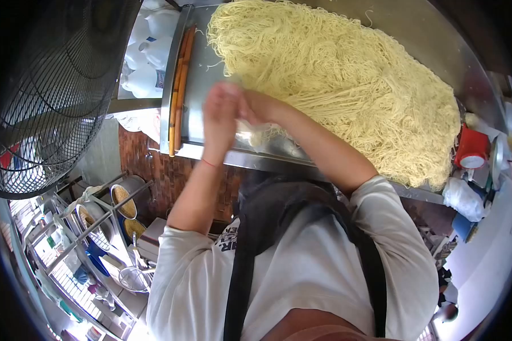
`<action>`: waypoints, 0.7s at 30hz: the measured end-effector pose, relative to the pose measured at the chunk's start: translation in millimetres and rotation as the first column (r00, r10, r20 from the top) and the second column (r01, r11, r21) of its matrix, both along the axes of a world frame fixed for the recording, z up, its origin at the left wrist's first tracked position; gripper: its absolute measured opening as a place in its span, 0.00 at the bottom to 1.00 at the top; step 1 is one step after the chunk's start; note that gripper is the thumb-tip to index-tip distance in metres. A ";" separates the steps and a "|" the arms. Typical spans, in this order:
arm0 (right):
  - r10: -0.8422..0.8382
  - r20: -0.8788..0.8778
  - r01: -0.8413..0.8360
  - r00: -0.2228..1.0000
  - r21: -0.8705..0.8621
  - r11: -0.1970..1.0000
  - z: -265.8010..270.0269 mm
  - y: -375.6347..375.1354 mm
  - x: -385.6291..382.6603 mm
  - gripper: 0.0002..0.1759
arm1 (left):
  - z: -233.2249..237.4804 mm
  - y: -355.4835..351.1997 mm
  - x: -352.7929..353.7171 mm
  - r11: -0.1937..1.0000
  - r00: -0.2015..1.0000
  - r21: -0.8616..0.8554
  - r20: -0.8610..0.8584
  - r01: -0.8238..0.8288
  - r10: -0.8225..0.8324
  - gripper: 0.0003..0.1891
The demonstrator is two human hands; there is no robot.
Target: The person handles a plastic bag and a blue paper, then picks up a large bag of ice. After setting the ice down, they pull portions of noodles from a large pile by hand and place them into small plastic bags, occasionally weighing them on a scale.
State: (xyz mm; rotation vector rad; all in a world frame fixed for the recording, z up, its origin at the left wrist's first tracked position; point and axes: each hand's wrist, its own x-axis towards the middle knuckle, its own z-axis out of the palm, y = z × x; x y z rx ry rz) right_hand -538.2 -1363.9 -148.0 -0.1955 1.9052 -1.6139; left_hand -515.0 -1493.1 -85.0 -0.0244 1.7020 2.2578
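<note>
My left hand (219,108) and my right hand (257,107) meet above the near left part of a steel tray (202,122). Both are smeared by motion, so the fingers and anything between them cannot be made out. A large heap of thin yellow noodles (335,85) covers most of the tray, beside and beyond my right hand. Just under the hands, a small pale bunch of noodles (257,136) shows, partly hidden and blurred.
Two long wooden sticks (180,91) lie along the tray's left edge. Farther left are white plastic jugs (145,74) and a big black wire fan guard (51,96). A metal rack (91,227) with pots stands lower left. At right are a red container (471,146) and a plastic bag (465,199).
</note>
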 end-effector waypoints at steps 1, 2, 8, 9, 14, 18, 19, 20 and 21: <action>0.069 -0.129 -0.061 0.989 0.065 0.996 -1.9 0.9 4.6 0.25 | -5.7 -11.4 -13.8 1.000 1.000 0.007 -0.010 -0.026 0.026 0.07; 0.136 -0.472 -0.005 0.871 0.268 0.963 -32.0 14.2 19.2 0.29 | -17.9 -24.6 -24.2 0.990 0.999 -0.136 -0.007 -0.043 0.042 0.07; 0.041 -0.002 -0.038 0.999 0.317 0.948 -63.2 59.0 29.5 0.32 | -81.0 -32.2 -44.6 0.429 0.665 -0.902 -0.295 0.043 -0.686 0.44; 0.057 0.009 -0.057 0.998 0.301 0.952 -65.1 55.0 23.8 0.32 | -95.4 -19.5 -44.0 0.305 0.640 -0.952 -0.235 -0.002 -0.732 0.45; -0.025 -0.222 0.054 0.975 0.126 0.991 -78.3 55.6 34.6 0.31 | -139.2 -15.9 -35.4 -0.128 0.745 -0.991 0.108 0.030 -0.659 0.38; 0.026 -0.602 0.319 0.798 0.458 0.830 -43.7 46.2 49.4 0.36 | -124.9 -61.0 -35.2 0.235 0.800 -0.968 -0.075 0.083 -0.595 0.19; 0.122 -0.693 0.382 0.710 0.526 0.760 -33.4 31.8 50.9 0.36 | -106.6 -63.5 -33.6 0.315 0.801 -0.941 -0.094 0.122 -0.591 0.20; 0.229 -0.755 0.454 0.614 0.575 0.680 -28.5 20.3 50.0 0.35 | -82.9 -63.6 -31.5 0.392 0.801 -0.906 -0.111 0.162 -0.588 0.20; 0.218 -0.771 0.417 0.598 0.532 0.737 -31.2 12.6 44.6 0.33 | -59.8 -63.6 -27.4 0.464 0.803 -0.862 -0.123 0.205 -0.583 0.21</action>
